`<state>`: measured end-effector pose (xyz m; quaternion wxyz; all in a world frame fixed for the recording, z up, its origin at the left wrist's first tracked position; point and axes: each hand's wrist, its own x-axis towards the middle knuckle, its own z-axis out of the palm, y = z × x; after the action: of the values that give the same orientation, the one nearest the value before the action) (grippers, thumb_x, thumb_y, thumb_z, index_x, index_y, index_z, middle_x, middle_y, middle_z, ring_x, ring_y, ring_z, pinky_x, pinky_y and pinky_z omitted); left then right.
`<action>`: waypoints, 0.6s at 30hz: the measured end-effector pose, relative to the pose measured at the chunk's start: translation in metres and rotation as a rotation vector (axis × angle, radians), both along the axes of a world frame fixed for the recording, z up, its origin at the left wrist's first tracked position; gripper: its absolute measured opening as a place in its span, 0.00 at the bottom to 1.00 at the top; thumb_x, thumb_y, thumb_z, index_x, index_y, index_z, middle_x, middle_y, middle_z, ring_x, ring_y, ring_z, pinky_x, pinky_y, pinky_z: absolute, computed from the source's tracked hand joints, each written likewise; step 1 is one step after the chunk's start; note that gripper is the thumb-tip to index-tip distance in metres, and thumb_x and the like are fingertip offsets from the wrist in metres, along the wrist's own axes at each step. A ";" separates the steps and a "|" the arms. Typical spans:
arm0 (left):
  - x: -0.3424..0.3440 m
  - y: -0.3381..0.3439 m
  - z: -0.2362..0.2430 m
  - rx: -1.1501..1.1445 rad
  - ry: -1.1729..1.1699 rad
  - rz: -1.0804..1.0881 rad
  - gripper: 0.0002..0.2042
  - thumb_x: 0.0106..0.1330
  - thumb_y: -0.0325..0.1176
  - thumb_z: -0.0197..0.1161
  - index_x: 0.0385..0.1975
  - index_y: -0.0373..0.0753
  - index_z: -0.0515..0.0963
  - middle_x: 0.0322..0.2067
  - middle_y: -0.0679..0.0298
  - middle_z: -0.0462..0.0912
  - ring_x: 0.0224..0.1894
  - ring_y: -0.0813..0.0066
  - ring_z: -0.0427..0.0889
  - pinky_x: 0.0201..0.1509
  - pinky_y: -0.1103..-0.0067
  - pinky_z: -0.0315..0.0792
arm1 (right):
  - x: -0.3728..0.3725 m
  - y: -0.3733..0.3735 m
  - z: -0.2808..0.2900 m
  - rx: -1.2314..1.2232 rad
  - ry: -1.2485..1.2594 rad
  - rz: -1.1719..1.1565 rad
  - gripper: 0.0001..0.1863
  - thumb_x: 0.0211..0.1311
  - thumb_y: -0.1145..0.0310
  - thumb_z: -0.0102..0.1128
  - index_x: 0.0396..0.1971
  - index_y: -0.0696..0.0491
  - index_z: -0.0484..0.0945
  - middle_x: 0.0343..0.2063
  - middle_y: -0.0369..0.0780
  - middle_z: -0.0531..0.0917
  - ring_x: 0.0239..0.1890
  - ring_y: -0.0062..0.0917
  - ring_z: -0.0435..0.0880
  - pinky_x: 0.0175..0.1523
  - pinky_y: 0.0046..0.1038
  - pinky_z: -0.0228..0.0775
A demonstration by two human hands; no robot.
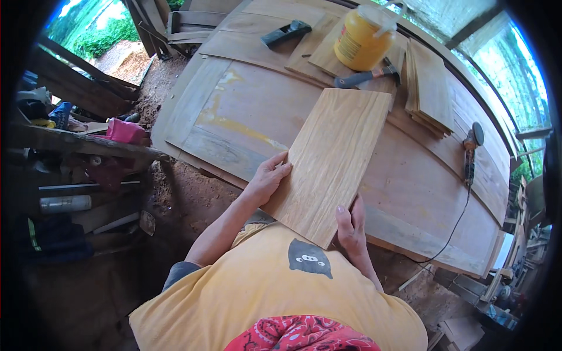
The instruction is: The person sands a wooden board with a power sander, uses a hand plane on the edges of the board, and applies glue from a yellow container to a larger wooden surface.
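Note:
A rectangular wooden board (333, 158) with wavy grain is held in front of my body, its far end over the worktable. My left hand (270, 178) grips its left edge, thumb on the upper face and the other fingers partly hidden beneath. On the opposite edge, near the close corner, my right hand (351, 225) is closed with its thumb up along the side. Just past the board's far end lies a hammer (369, 76) with a dark handle. Behind the hammer stands a jar (364, 38) of yellow stuff.
The wide wooden worktable (246, 93) carries a hand plane (286, 34), a stack of thin boards (427, 88) and a corded power tool (470, 153). Its cable hangs over the near edge. At left, a cluttered shelf (76, 142) holds a pink container (124, 131).

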<state>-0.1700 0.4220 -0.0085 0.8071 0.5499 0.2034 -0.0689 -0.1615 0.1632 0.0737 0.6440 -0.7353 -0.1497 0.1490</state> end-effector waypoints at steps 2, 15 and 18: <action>-0.001 0.016 0.000 0.010 -0.013 0.039 0.26 0.77 0.32 0.59 0.73 0.36 0.70 0.57 0.61 0.84 0.54 0.77 0.83 0.60 0.77 0.77 | 0.003 0.014 0.001 -0.016 -0.047 0.041 0.29 0.66 0.68 0.50 0.65 0.66 0.66 0.55 0.49 0.76 0.58 0.32 0.74 0.68 0.35 0.65; -0.030 0.323 -0.038 0.391 -0.002 0.221 0.29 0.77 0.30 0.61 0.75 0.31 0.64 0.51 0.58 0.85 0.47 0.79 0.83 0.52 0.80 0.77 | 0.002 0.330 -0.100 0.022 0.117 -0.116 0.30 0.66 0.63 0.65 0.63 0.61 0.68 0.55 0.48 0.80 0.57 0.31 0.79 0.63 0.31 0.71; -0.025 0.379 -0.034 0.709 0.048 0.163 0.29 0.73 0.34 0.65 0.72 0.29 0.68 0.60 0.44 0.81 0.61 0.56 0.80 0.68 0.68 0.71 | 0.004 0.382 -0.114 -0.512 0.112 -0.111 0.34 0.66 0.59 0.66 0.64 0.63 0.65 0.54 0.54 0.77 0.55 0.44 0.80 0.65 0.42 0.72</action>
<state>-0.1951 0.8013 -0.0423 0.5641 0.7758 0.2768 0.0576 -0.1572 0.5450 -0.0408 0.4513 -0.8721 -0.0308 0.1868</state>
